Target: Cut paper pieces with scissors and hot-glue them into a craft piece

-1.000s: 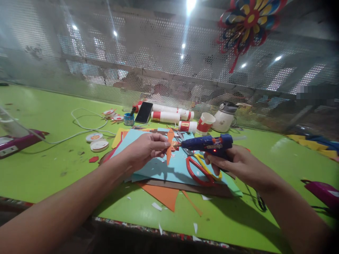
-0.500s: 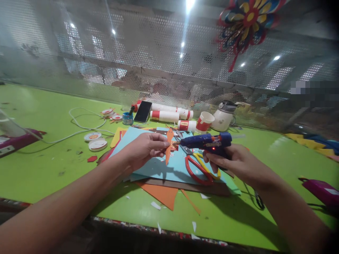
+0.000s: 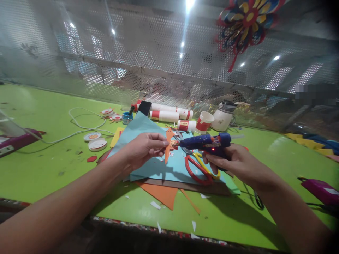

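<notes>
Between the thumb and fingers of my left hand [image 3: 148, 145] is an orange paper cutout [image 3: 168, 135], long and narrow, held upright. My right hand [image 3: 235, 160] is wrapped round a blue hot glue gun [image 3: 203, 141] with a small red light lit on its side. The gun's nozzle points left, right at the cutout; whether it touches cannot be told. Below the gun lie scissors [image 3: 199, 169] with one red and one yellow handle, on a stack of light blue paper [image 3: 156, 173].
Paper cups [image 3: 205, 121], a white kettle-like jug [image 3: 222, 115], a phone [image 3: 144, 107] and a blue jar [image 3: 127, 118] stand or lie behind the paper. Orange paper [image 3: 160, 194] and white scraps are near the front edge. A power strip [image 3: 19, 141] with a cord is at left.
A corner of the light blue paper has lifted at the back and now covers part of the phone. The cutout and glue gun have shifted very slightly left.
</notes>
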A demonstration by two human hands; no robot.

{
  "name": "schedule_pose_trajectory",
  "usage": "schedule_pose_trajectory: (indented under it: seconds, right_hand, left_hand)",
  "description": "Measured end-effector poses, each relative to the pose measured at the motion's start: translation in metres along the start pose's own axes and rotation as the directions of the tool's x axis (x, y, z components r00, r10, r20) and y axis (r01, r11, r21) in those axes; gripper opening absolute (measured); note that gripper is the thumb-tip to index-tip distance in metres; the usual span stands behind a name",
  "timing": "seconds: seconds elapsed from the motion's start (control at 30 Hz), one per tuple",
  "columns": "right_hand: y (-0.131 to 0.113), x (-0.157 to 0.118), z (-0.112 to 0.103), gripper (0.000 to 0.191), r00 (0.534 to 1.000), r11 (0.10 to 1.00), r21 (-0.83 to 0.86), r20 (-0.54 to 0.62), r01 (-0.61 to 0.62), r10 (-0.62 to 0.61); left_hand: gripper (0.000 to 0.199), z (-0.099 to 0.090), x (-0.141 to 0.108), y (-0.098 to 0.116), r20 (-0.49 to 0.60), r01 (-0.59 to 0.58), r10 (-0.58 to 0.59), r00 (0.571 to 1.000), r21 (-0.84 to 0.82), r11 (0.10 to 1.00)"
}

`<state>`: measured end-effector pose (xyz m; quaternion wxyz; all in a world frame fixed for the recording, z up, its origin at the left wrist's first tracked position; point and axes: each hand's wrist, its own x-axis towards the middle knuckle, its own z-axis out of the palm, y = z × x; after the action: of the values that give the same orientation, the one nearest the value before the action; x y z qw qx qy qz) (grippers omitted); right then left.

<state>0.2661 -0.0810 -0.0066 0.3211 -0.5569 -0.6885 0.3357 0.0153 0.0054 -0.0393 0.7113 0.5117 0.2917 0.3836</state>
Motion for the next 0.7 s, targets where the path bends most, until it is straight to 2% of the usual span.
schedule_pose_trajectory:
  seconds: [0.27, 0.47, 0.6, 0.7]
  right_hand:
    - [0.0010, -0.0005, 0.0011, 0.020, 1.000, 0.999, 0.041, 0.023, 0.008, -0.009]
    - [-0.0019, -0.0009, -0.0007, 0.034, 1.000, 1.000, -0.027, -0.002, 0.010, -0.010]
    - [-0.0011, -0.0004, -0.0003, 0.036, 0.998, 0.999, -0.045, -0.061, 0.018, -0.021]
    - [-0.0001, 0.0006, 0.0006, 0.034, 0.998, 1.000, -0.024, -0.062, 0.011, -0.012]
  left_hand:
    - [0.008, 0.0030, -0.0019, 0.0050, -0.064, 0.026, -0.026, 0.998, -0.003, 1.000]
    - [0.007, 0.0035, -0.0015, 0.0039, -0.039, 0.017, -0.017, 0.999, 0.005, 1.000]
    - [0.006, 0.0025, -0.0014, 0.0025, -0.051, 0.019, -0.018, 0.999, 0.008, 1.000]
    - [0.006, 0.0025, -0.0022, 0.0030, -0.044, 0.020, -0.020, 0.999, 0.003, 1.000]
